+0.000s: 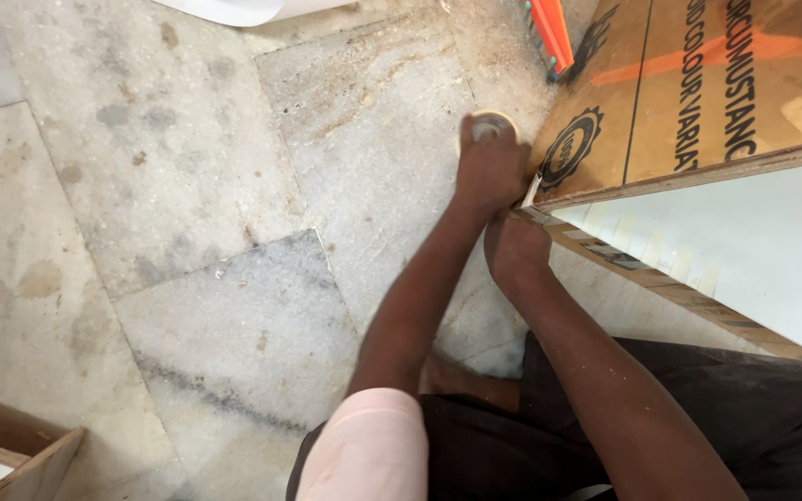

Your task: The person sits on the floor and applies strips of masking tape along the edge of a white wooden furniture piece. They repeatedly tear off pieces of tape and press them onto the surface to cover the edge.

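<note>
The tape roll is clamped in the left hand, upper middle of the frame, at the plywood board corner; the right hand is pressed closed on the taped edge. If tension slackens, the strip could probably get wrinkled or lifted off

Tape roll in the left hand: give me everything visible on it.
The tape roll is small, round and pale, with a cream rim and a greyish centre; the material looks like paper masking tape. Only its upper part shows, as the left hand wraps over it from below. It sits above the marble floor, just left of the plywood board corner. A pale strip seems to run from it to the board edge, where the right hand presses.
</note>
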